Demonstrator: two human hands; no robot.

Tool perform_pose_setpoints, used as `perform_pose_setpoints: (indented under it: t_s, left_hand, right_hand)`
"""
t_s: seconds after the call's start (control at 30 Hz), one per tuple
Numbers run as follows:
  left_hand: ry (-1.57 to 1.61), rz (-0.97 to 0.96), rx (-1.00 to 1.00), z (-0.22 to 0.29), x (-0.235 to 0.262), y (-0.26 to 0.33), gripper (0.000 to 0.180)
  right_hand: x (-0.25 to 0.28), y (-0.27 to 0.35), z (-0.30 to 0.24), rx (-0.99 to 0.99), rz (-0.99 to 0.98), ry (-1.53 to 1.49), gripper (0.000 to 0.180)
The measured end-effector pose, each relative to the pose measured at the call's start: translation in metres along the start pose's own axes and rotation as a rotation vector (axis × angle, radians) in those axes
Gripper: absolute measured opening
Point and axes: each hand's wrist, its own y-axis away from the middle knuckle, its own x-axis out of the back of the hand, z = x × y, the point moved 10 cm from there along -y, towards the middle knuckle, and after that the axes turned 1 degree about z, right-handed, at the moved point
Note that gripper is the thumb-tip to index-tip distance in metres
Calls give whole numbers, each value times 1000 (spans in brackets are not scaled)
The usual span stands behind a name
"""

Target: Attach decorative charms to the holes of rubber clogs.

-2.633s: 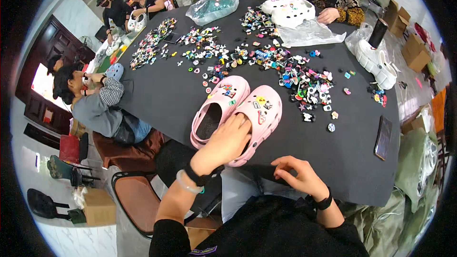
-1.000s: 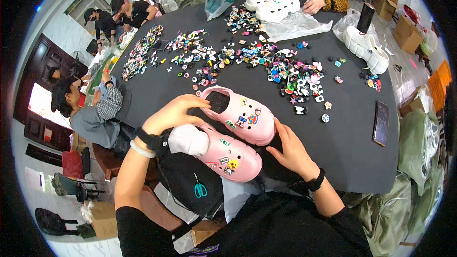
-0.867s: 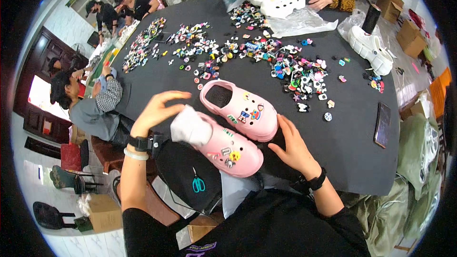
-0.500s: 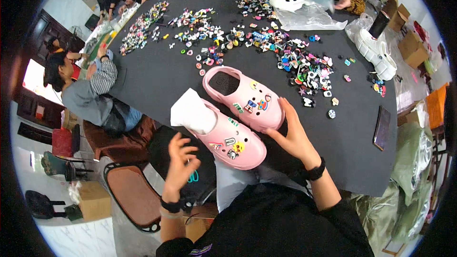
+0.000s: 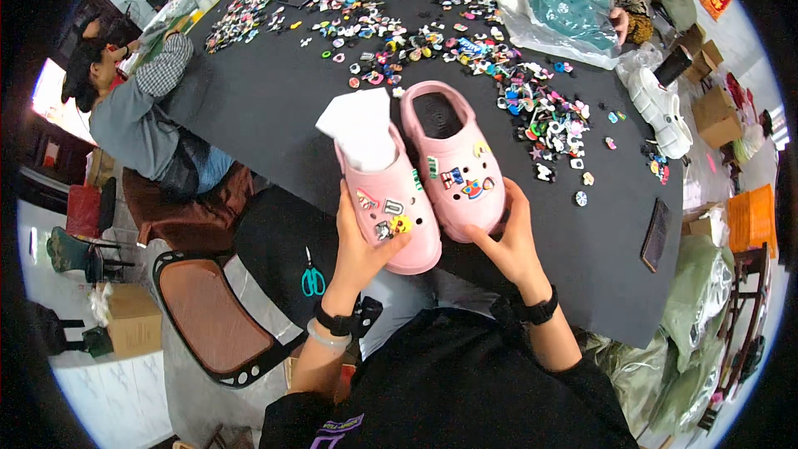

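Two pink clogs lie side by side at the near edge of the black table, toes toward me. My left hand [image 5: 363, 241] grips the left clog [image 5: 384, 199] near its toe, thumb on top beside a yellow sun-shaped charm. White paper stuffing [image 5: 359, 126] sticks up out of that clog's opening. Around the toe of the right clog [image 5: 455, 162] wraps my right hand [image 5: 509, 241], its thumb at the front. Its opening shows a dark insole. Colourful charms sit in the holes of both clogs, and some holes are bare.
Piles of small charms [image 5: 532, 100] spread across the table [image 5: 291, 137]. White clogs [image 5: 655, 108] and a phone [image 5: 655, 234] lie at right. Teal-handled scissors [image 5: 312, 281] are at lower left. Across the table, a person's hand holds a plastic bag [image 5: 573, 8]; another person sits left.
My left hand has come up from beside the left clog and taken hold of it. Both clogs have turned so their toes point more toward me. The plastic bag across the table has come down.
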Motion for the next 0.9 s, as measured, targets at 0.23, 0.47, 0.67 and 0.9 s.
perform_pose_setpoints:
  t_s: [0.23,0.47,0.67,0.9]
  left_hand:
    - [-177,71,-42,21,1,18,117]
    - [-167,149,-96,20,0,18,111]
    - [-66,29,-89,15,1,5,106]
    - [-243,160,-219,50,15,29,80]
  right_hand:
    - [3,10,-3,-31,-54,48,95]
    - [-5,10,9,-41,-73,11,97]
    - [-5,12,9,-15,-65,22,97]
    - [-1,15,7,6,-49,40,97]
